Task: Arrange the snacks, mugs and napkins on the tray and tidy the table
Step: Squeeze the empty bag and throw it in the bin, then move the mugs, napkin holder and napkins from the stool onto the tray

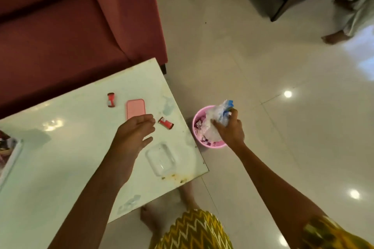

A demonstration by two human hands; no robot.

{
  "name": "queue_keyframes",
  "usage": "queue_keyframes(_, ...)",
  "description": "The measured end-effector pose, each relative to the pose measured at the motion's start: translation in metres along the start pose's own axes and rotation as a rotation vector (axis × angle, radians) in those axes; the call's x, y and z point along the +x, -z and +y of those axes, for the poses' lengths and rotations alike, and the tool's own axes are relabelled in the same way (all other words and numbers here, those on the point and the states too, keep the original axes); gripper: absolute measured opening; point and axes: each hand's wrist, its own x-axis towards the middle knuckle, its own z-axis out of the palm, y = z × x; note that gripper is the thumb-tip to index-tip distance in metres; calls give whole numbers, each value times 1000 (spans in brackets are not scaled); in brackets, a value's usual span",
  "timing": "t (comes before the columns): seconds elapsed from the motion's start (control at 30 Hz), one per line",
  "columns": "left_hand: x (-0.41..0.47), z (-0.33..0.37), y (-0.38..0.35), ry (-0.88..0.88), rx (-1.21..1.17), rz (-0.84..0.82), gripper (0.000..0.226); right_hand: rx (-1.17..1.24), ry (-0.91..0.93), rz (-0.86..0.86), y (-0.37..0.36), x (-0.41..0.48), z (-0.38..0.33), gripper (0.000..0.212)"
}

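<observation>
My right hand (229,129) grips a crumpled clear plastic wrapper with a blue edge (219,116) over a small pink bin (195,119) on the floor, which holds several wrappers. My left hand (134,132) hovers open over the pale glass table (70,157), fingers close to a red snack wrapper (166,123). A second red wrapper (111,100) lies farther back. A clear plastic container (160,158) sits near the table's right edge. At the far left, the rim of a white tray (11,159) shows, mostly cut off by the frame.
A pink phone (135,108) lies on the table behind my left hand. A maroon sofa (66,26) stands behind the table. Another person's bare feet (334,37) are on the glossy tiled floor at upper right. My own foot (149,216) is by the table corner.
</observation>
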Motion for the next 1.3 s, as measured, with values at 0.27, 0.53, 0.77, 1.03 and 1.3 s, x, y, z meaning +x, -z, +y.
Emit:
queue_keyframes(0.27,64,-78,-10,163,40,68,16,-107,-117,-99,-70,75,72,84)
queue_keyframes(0.53,105,-93,-18,170,56,43,14,-154,-186,-97,-93,112,85,104)
queue_keyframes(0.77,97,-79,-16,134,23,1,13,-248,-132,-60,-87,95,66,76)
queue_keyframes(1.03,44,-25,25,11,-123,31,18,-102,102,46,-55,16,-21,42)
queue_keyframes(1.3,-59,18,133,-155,-252,141,16,121,387,-15,-54,-129,-179,40)
